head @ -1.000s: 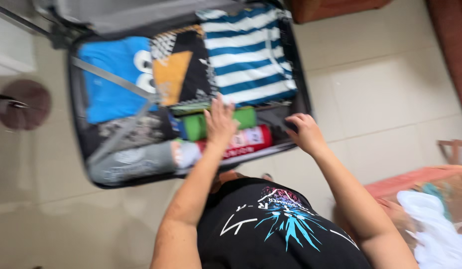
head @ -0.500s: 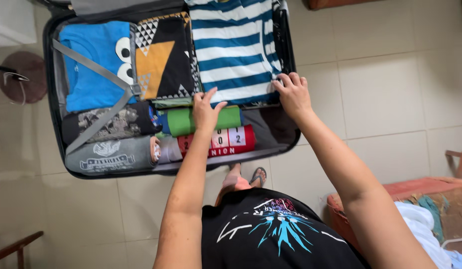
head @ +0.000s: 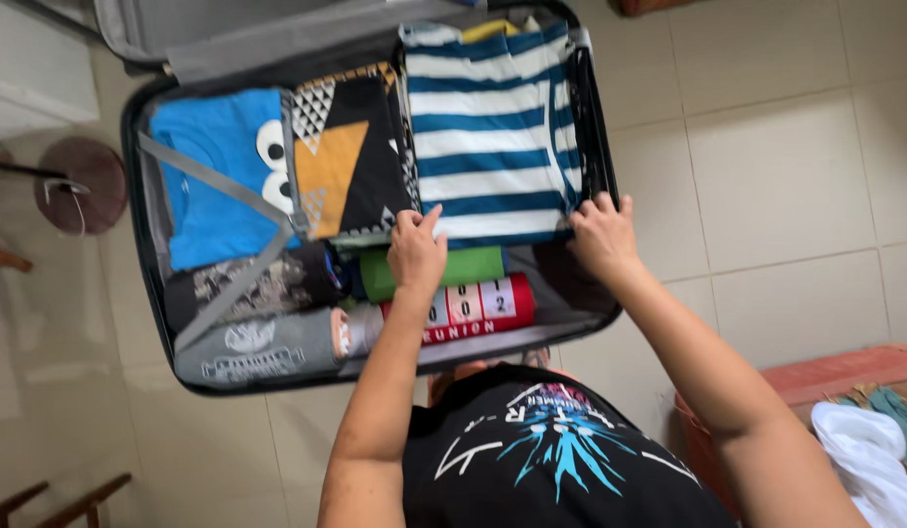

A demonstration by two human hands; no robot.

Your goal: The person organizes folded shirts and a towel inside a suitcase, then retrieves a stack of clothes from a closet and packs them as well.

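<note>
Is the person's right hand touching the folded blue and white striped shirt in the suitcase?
Touching. In the head view, the right hand rests its fingertips on the lower right edge of the folded blue and white striped shirt, with no gap showing between them.

Folded blue-and-white striped shirt (head: 493, 137) lying flat in open suitcase (head: 146, 244)

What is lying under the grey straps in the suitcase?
Under the grey straps lie a blue shirt and dark rolled clothes. What lies beneath those is covered.
</note>
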